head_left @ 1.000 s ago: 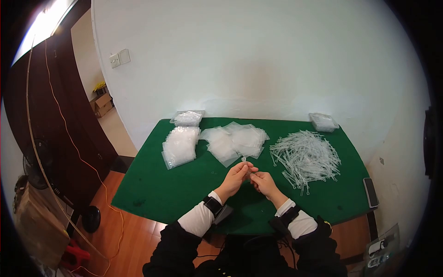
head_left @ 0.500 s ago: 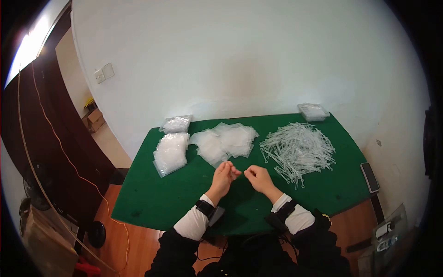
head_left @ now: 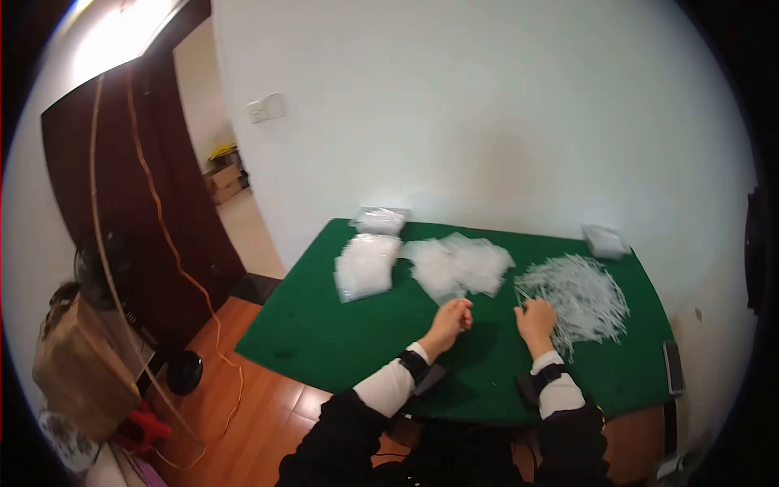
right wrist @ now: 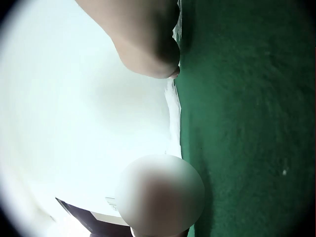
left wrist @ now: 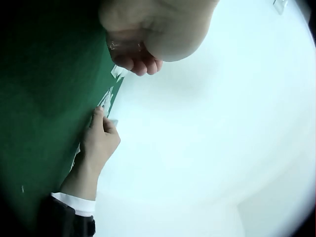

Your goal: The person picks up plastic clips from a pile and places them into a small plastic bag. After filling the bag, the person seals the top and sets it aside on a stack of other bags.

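My left hand (head_left: 449,326), fingers curled, holds a small clear plastic piece in front of the loose flat bags (head_left: 475,264); part of it shines against the palm in the left wrist view. At the left edge of a heap of clear plastic sticks with looped ends (head_left: 580,300), my right hand (head_left: 537,325) pinches a stick at its fingertips. The left wrist view shows that right hand (left wrist: 98,143) with thumb and finger at the sticks (left wrist: 107,98). Its lower fingers are hidden in the right wrist view.
On the green table (head_left: 324,333) a fanned stack of clear bags (head_left: 365,266) lies at the left, with a packed bundle (head_left: 380,220) behind it. Another bundle (head_left: 606,242) is at the back right. A phone-like object (head_left: 673,367) lies on the right edge.
The hands were together a second ago and have come apart. My right hand has moved right to the stick heap. The head view has shifted, so the table appears farther right.
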### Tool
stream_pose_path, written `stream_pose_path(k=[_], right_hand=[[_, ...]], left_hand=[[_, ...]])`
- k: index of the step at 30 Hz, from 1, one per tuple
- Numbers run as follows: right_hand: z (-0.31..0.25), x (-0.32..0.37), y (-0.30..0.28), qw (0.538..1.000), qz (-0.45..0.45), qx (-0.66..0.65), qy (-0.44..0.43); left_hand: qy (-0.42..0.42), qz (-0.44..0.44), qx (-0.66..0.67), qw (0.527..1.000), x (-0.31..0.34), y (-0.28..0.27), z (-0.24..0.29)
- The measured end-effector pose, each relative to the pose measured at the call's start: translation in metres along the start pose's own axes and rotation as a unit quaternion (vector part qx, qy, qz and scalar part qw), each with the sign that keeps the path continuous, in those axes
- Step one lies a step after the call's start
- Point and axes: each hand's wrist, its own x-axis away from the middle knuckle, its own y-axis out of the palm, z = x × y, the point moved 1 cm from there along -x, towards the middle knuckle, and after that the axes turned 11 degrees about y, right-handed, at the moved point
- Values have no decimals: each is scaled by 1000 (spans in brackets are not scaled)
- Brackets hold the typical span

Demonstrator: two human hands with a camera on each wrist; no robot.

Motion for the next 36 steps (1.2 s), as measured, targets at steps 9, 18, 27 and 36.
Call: stream_pose_path(k=[9, 18, 27, 36], right_hand=[[4, -24, 21, 992, -82, 62, 77], [11, -30, -39, 972, -124, -200, 9], [-33, 2, -99, 929, -290, -192, -126], [-27, 31, -38, 897, -332, -288, -45]], left_hand=[[-47, -94, 87, 991, 4, -5, 5], [-41, -78, 99, 991, 2, -6, 8], [-16, -22, 110, 993, 0, -5, 8], [-1, -3, 122, 993, 3, 2, 10]])
